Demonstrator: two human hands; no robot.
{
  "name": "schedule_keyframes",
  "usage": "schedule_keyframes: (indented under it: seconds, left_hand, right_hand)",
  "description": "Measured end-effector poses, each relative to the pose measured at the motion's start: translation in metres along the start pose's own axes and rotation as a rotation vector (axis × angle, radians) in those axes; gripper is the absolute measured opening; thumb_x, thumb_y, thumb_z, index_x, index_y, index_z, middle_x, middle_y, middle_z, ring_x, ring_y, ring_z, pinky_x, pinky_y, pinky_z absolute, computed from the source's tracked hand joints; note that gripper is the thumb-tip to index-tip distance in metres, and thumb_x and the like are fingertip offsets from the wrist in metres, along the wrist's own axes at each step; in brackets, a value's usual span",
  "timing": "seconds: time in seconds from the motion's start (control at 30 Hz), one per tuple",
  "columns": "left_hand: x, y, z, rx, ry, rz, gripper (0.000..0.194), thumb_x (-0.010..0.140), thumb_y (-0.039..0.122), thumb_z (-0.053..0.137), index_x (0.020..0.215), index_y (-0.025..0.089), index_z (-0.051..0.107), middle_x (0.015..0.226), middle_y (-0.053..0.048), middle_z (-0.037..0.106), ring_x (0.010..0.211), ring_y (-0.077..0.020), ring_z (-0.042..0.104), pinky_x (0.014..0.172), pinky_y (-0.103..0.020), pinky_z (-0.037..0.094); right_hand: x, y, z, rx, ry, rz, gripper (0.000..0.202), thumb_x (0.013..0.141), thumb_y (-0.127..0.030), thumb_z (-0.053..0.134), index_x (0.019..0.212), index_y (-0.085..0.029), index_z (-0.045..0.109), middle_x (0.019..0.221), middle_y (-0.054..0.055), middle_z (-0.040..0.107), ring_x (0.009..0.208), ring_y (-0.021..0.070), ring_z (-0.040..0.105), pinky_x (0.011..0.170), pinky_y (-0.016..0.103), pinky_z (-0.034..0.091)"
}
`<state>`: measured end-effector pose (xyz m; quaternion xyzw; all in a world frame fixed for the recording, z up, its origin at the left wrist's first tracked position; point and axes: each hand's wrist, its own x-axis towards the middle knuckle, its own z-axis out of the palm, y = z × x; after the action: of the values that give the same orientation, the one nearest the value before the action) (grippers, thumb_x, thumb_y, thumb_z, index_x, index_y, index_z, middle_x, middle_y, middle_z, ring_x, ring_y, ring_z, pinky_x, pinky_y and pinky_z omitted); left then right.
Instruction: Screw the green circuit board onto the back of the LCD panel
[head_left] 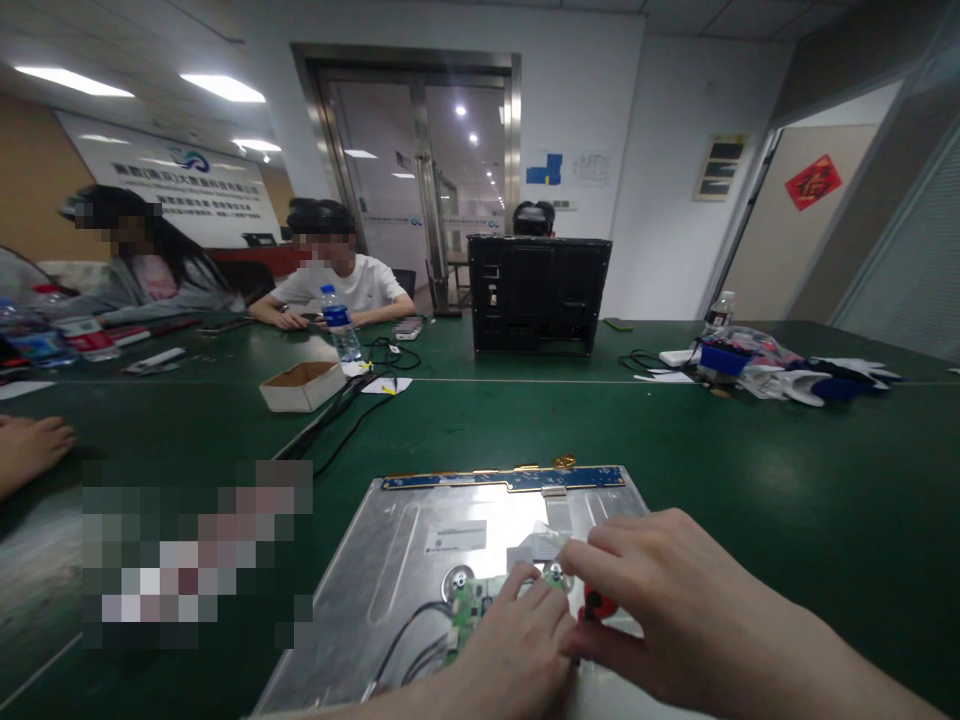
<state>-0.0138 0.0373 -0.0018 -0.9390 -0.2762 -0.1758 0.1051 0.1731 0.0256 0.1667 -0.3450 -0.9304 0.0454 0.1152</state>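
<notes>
A silver metal display panel (pixel 405 540) lies on the table in front of me, with a long blue circuit strip (pixel 495 479) along its far edge. On the panel's near part is a green circuit board (pixel 471 605), with black cables (pixel 416 620) running from its left side. My left hand (pixel 517 630) rests over this board, fingers bent down onto it and covering much of it. To its right, my right hand (pixel 652 580) is closed around a red-and-black tool handle (pixel 598 603); its lower end is hidden. A clear film piece (pixel 546 545) lies just beyond my fingers.
A small open box (pixel 302 388), cables and a water bottle (pixel 339 325) stand left of centre. A black monitor housing (pixel 540 295) stands opposite. Gloves and a blue container (pixel 724 358) lie at right. Two people sit at left; another person's hand (pixel 34 450) is at the left edge.
</notes>
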Motion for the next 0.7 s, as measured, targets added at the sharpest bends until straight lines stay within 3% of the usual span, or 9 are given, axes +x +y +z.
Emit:
schedule_keyframes:
  seconds: [0.13,0.27,0.53,0.7]
  left_hand:
    - [0.001,0.000,-0.003,-0.024,-0.009,0.001,0.013,0.098,0.028,0.060,0.100,0.016,0.065,0.103,-0.007,0.071,0.098,-0.0251,0.062,0.100,-0.045,0.042]
    - [0.002,0.000,-0.011,-0.048,-0.018,0.003,0.017,0.101,0.025,0.055,0.110,0.014,0.064,0.102,-0.007,0.072,0.099,-0.0244,0.062,0.102,-0.044,0.042]
    - [0.000,0.000,-0.003,-0.046,-0.043,-0.014,0.014,0.099,0.030,0.060,0.099,0.017,0.065,0.104,-0.007,0.071,0.098,-0.0250,0.061,0.102,-0.045,0.042]
    - [0.001,0.000,-0.008,-0.068,-0.069,0.000,0.017,0.099,0.029,0.059,0.107,0.014,0.064,0.102,-0.008,0.071,0.101,-0.0256,0.062,0.103,-0.045,0.041]
  right_hand:
    - [0.000,0.000,0.000,-0.027,0.000,0.000,0.005,0.090,-0.023,0.059,0.092,-0.023,0.055,0.078,-0.001,0.067,0.061,0.0156,0.051,0.054,0.030,0.022]
    - [0.000,-0.004,-0.007,0.066,-0.008,-0.011,0.014,0.080,-0.015,0.060,0.092,-0.021,0.055,0.081,-0.001,0.066,0.064,0.0143,0.052,0.055,0.028,0.028]
    - [0.001,-0.001,-0.003,0.016,-0.030,0.019,0.010,0.089,-0.023,0.059,0.099,-0.024,0.057,0.084,-0.001,0.067,0.067,0.0165,0.054,0.056,0.029,0.025]
    - [0.001,-0.007,-0.013,0.080,-0.036,0.011,0.015,0.080,-0.015,0.061,0.093,-0.022,0.058,0.083,0.000,0.067,0.065,0.0145,0.055,0.056,0.028,0.030]
